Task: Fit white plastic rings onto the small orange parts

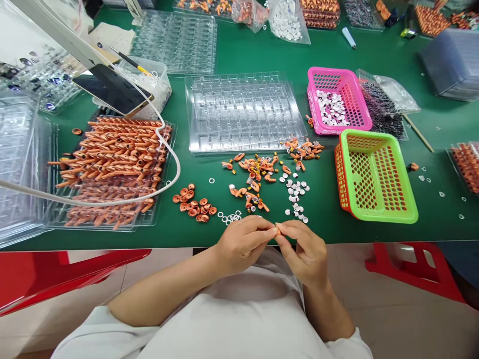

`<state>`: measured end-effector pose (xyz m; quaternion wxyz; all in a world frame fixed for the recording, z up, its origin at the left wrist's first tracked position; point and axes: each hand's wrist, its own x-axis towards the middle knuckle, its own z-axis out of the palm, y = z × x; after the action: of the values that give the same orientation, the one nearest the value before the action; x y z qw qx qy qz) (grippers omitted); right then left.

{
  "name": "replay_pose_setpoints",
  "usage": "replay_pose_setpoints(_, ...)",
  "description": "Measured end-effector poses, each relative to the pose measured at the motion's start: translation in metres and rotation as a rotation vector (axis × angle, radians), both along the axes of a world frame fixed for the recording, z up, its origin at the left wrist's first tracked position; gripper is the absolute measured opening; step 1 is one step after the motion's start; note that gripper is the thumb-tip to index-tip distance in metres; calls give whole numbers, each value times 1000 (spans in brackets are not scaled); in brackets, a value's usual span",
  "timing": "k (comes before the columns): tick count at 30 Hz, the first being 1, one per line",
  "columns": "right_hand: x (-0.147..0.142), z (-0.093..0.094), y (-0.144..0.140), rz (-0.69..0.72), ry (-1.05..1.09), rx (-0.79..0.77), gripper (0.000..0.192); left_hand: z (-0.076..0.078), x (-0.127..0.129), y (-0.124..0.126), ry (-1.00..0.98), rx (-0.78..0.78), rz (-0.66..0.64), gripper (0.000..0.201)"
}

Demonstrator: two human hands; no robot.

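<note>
My left hand (245, 242) and my right hand (305, 247) meet at the table's front edge. Both pinch one small orange part (278, 231), mostly hidden by the fingertips. Just beyond them lie white rings (230, 217), a cluster of copper-coloured cups (194, 203) and a scatter of white-and-black discs (297, 194). A loose pile of small orange curved pieces with yellow and dark ends (258, 172) spreads farther back.
A clear moulded tray (243, 114) lies behind the pile. Rightward stand a pink basket (355, 99) of white discs and a green basket (409, 209). Orange tubes (116, 154) fill trays at left, crossed by a white cable (174, 169). A phone (112, 89) leans behind.
</note>
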<state>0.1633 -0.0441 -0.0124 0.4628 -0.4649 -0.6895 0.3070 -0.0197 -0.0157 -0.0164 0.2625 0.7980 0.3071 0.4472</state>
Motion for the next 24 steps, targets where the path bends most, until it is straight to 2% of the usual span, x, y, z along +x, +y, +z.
replay_pose_setpoints(7,-5,-2,-2,-22,-7,51,35,-2,-2,2,2,34,-4,26)
replay_pose_setpoints(12,-6,0,0,-24,12,52,34,2,-1,5,-29,-8,16,23)
replay_pose_setpoints(20,-6,4,11,-56,-101,155,29,8,0,12,117,-25,157,11)
replay_pose_setpoints(22,-5,4,13,-55,-140,186,29,12,0,13,113,-99,128,13)
replay_pose_setpoints(24,-4,4,16,-53,-180,219,28,17,1,14,83,-307,81,16)
